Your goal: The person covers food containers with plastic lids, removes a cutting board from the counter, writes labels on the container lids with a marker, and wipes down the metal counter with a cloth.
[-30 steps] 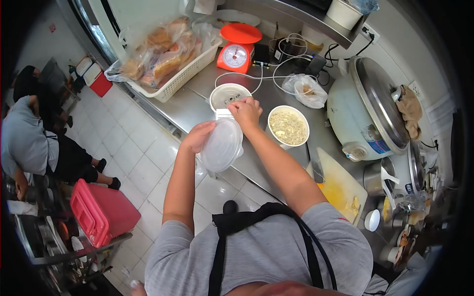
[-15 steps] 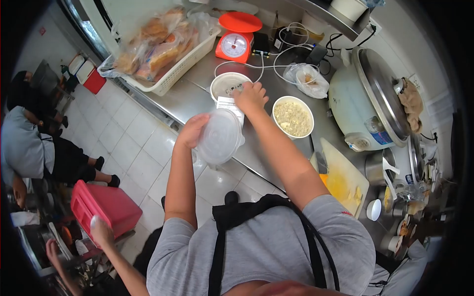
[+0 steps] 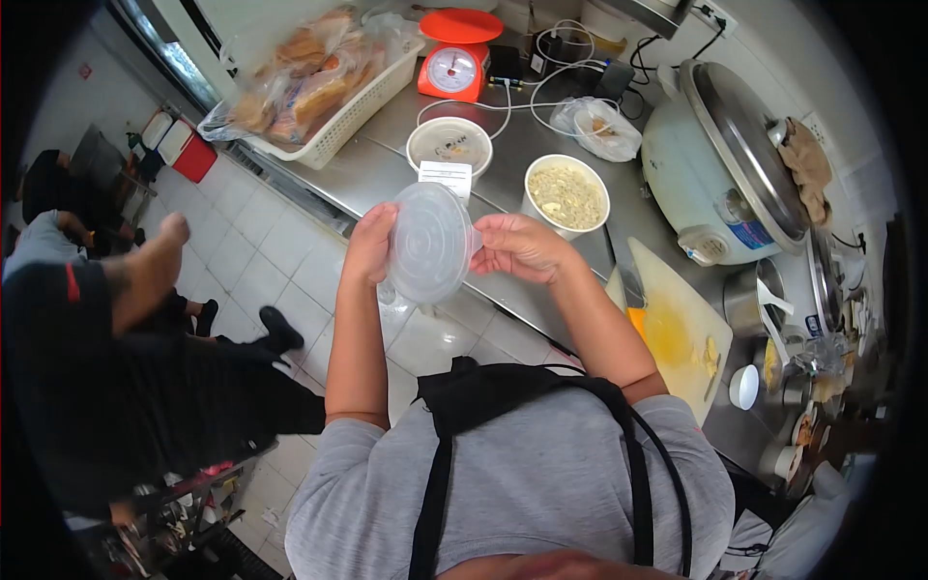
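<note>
The left hand [image 3: 370,244] and the right hand [image 3: 524,248] grip opposite edges of a clear lid [image 3: 430,244]. It is held up beside the counter [image 3: 372,172], near an uncovered tub [image 3: 568,232] of food.

White tiles cover the floor [image 3: 232,259], which catches bright patches of light beside the steel counter [image 3: 372,177]. The counter runs along a pale wall [image 3: 759,60] fitted with a socket [image 3: 713,14], a steel shelf [image 3: 662,15] above. Across the floor stand a greyish wall [image 3: 72,101] and, nearer, a metal rack [image 3: 215,482].
</note>
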### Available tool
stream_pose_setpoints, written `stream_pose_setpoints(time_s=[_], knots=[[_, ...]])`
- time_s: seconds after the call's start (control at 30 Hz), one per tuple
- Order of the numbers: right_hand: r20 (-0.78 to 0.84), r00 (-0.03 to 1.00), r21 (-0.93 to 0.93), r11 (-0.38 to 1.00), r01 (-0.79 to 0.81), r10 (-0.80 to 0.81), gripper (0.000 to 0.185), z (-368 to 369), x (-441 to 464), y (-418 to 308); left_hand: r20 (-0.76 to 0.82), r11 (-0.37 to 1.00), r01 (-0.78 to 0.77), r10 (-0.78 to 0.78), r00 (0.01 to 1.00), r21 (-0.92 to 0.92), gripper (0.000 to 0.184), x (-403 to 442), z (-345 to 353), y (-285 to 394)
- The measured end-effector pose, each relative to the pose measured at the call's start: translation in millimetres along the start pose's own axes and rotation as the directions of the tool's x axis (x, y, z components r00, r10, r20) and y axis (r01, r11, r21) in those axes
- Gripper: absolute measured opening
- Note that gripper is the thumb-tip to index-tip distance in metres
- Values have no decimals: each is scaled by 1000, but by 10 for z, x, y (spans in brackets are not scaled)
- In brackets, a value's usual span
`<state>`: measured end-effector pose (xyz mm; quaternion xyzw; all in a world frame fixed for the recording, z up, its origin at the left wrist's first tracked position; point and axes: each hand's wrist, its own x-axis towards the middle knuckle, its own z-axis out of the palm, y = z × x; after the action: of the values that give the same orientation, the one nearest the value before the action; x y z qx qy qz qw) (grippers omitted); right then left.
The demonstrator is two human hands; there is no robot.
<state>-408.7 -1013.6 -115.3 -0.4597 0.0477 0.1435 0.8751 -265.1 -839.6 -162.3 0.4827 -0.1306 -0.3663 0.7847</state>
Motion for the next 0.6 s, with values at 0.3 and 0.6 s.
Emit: stream_pose_setpoints(time_s=[0.3, 0.6], knots=[[32, 993, 161, 981, 111, -118, 18, -93, -552, 142, 194, 985, 167, -157, 968, -33, 20, -30, 530, -463], [-433, 830, -229, 934, 275, -351, 1, 88, -927, 119, 185, 166, -486, 783, 594, 858, 29, -307, 1199, -610]])
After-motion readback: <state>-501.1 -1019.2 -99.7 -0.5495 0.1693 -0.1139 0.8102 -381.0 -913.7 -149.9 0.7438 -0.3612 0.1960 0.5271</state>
